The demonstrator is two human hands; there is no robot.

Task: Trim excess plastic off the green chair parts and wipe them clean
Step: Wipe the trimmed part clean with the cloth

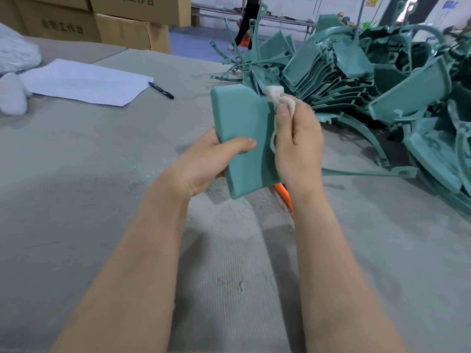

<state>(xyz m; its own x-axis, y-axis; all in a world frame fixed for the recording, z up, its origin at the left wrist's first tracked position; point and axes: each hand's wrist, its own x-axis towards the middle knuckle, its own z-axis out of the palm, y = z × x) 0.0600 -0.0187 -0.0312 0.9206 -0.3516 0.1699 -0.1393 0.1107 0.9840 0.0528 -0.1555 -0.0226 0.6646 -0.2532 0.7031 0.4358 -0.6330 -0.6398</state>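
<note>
**A:** Both forearms reach in from the bottom edge. The left hand [204,164] grips the green chair part [239,128] by its lower left edge, thumb across the face, and holds it up above the table.

**B:** And the right hand [298,143]?

**A:** Its thumb and fingers pinch a white cloth [279,96] against the part's right ridge. I'd brace the panel and draw the cloth along that groove.

**B:** Around it?

**A:** An orange tool [285,194] lies underneath, mostly hidden. The grey felt table [89,161] is littered with shavings. The pile of green parts [382,85] is on the right, paper [84,81] and pen [160,90] on the left, cardboard boxes [122,29] behind.
</note>
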